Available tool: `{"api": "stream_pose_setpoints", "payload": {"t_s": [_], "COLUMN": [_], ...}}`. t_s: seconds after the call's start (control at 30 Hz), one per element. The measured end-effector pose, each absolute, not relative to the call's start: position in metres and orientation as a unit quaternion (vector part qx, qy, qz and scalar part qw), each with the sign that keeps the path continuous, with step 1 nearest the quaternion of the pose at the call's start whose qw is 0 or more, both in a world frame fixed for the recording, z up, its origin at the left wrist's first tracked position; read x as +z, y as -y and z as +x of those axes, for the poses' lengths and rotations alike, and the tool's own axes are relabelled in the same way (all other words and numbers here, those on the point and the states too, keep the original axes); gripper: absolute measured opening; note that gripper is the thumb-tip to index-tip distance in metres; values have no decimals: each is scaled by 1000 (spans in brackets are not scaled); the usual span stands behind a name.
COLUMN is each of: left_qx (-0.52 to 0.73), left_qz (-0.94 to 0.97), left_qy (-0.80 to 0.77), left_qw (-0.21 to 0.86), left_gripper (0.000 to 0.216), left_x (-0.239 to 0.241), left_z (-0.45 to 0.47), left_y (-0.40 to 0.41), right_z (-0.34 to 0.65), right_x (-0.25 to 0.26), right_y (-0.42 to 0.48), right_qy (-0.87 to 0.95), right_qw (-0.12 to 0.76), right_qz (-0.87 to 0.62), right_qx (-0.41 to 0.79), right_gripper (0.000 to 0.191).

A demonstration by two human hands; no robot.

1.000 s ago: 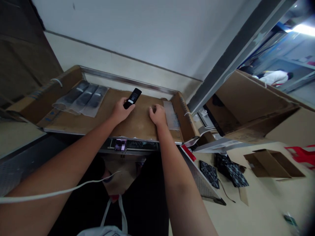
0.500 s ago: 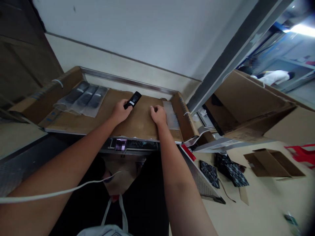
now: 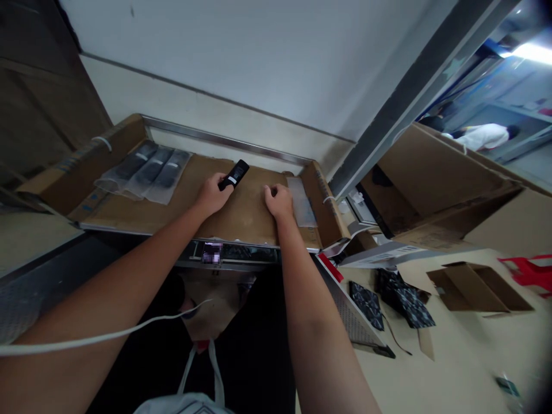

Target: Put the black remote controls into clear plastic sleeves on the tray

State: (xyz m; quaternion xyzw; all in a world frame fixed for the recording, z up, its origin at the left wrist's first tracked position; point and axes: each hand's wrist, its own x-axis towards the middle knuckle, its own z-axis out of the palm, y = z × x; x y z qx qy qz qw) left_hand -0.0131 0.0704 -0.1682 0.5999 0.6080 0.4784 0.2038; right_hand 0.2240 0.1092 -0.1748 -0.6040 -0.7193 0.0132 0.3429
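In my left hand [image 3: 213, 194] is a slim black remote control [image 3: 235, 174] with a small white label, tilted up to the right above the cardboard-lined tray [image 3: 241, 221]. The fingers wrap its lower end, hiding that part. My right hand [image 3: 280, 201] rests on the cardboard in a loose fist, thumb and forefinger curled, and nothing shows in it. Just right of that hand lies a stack of translucent plastic sleeves [image 3: 303, 207]. On the tray's left side, three frosted sleeves [image 3: 157, 172] lie side by side with dark, similarly shaped items inside.
Cardboard walls [image 3: 325, 207] edge the tray. A large open carton [image 3: 448, 178] stands at right, a smaller carton [image 3: 478, 287] on the floor. Dark patterned packages [image 3: 405, 299] lie below. A white cable [image 3: 107, 336] crosses my left arm. Another person [image 3: 483, 137] bends over in the background.
Hardly anything differs. Both hands and the remote control keep their places; the view has shifted very slightly.
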Motion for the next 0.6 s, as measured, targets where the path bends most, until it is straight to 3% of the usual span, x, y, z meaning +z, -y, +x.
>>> {"api": "stream_pose_setpoints", "payload": {"t_s": [0.2,0.43,0.6], "left_qx": [491,424,404], "left_qz": [604,668,728], "left_qy": [-588,-513,-474], "left_qw": [221,333,288], "left_gripper": [32,44,37], "left_x": [-171,-171,-169], "left_z": [-12,-11,-9], "left_y": [-72,-71,-69], "right_z": [223,219,217], "right_x": [-172,-168,-169], "right_y": [-105,-101,-99], "right_qy": [739,752,762], "right_qw": [349,334,321], "right_qz": [-575,-566,-561], "right_qx": [28,39,30], "right_gripper": [34,33,36]}}
